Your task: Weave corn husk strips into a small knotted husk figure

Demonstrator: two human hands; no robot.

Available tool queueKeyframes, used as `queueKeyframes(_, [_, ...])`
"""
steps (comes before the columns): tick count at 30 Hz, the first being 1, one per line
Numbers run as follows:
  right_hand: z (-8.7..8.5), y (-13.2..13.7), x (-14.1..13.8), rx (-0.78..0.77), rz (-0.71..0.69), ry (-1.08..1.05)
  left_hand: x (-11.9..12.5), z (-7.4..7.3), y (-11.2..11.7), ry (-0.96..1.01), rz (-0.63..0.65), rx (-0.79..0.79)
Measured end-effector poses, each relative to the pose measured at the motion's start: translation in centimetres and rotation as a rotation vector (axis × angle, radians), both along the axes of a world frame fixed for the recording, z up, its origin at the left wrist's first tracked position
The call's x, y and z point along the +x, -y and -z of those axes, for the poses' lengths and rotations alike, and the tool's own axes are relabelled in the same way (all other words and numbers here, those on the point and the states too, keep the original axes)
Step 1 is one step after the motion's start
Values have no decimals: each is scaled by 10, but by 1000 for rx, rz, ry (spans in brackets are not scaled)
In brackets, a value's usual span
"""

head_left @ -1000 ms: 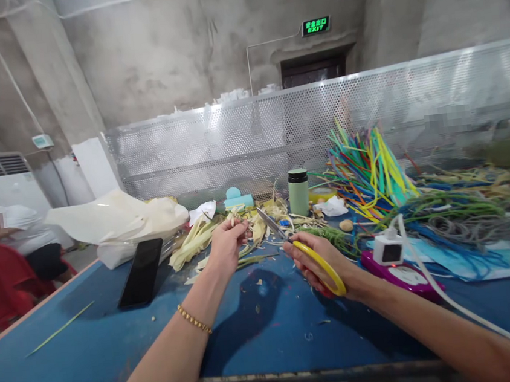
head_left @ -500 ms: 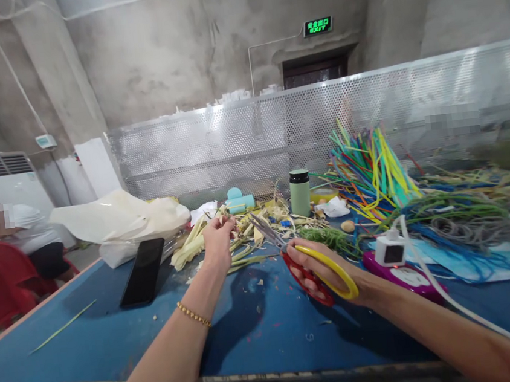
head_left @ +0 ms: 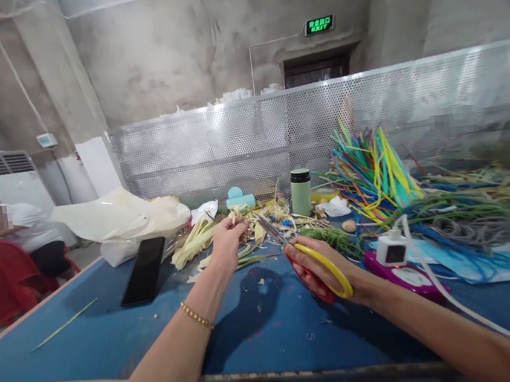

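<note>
My right hand [head_left: 320, 264] is wrapped around a pair of scissors [head_left: 344, 280] with one yellow and one red handle. The blades point forward and left and look close together. My left hand [head_left: 229, 242] is closed in a pinch just left of the blade tips. Something small and pale shows at its fingertips, but I cannot tell it apart from the scraps behind. Beyond both hands lies a heap of pale, dry husk-like strips [head_left: 194, 246]. Several thin stalks lie below the left fingers, on the blue table [head_left: 162, 346].
A black phone [head_left: 144, 272] lies left, near a cream plastic sheet [head_left: 121, 217]. A green bottle [head_left: 301, 193] stands behind the scissors. Right are green cords [head_left: 333, 240], colourful strips [head_left: 378, 172] and a purple power strip [head_left: 410, 278] with a white cable. Someone sits on a red chair [head_left: 9, 277].
My left hand has moved right, closer to the scissor tips. The scissor blades have come closer together, and the right hand has shifted only slightly.
</note>
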State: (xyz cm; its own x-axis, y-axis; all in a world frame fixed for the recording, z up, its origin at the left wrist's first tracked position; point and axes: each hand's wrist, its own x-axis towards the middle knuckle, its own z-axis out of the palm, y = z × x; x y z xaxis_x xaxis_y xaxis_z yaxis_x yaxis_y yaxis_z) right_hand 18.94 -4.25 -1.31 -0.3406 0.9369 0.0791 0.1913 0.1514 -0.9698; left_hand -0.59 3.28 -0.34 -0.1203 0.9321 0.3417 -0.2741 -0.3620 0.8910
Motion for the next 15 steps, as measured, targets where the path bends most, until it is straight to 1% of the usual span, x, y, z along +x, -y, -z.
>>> queueKeyframes(5, [1,-3,-1,46,104,-15,-1,-2,3,43,45,-25])
queueKeyframes(7, [3,-11,4,65,161,60,-2,-3,4,58,75,-55])
queueKeyframes(9, [4,-22,14,136,237,252,-3,-3,4,44,108,-87])
queueKeyframes(12, [6,-41,31,426,386,701,-2,-3,6,-12,157,-105])
queueKeyframes(13, [6,-45,35,452,429,859,-2,-3,7,-34,167,-99])
queueKeyframes(15, [7,-50,42,434,451,1109,-1,-2,8,-93,169,-85])
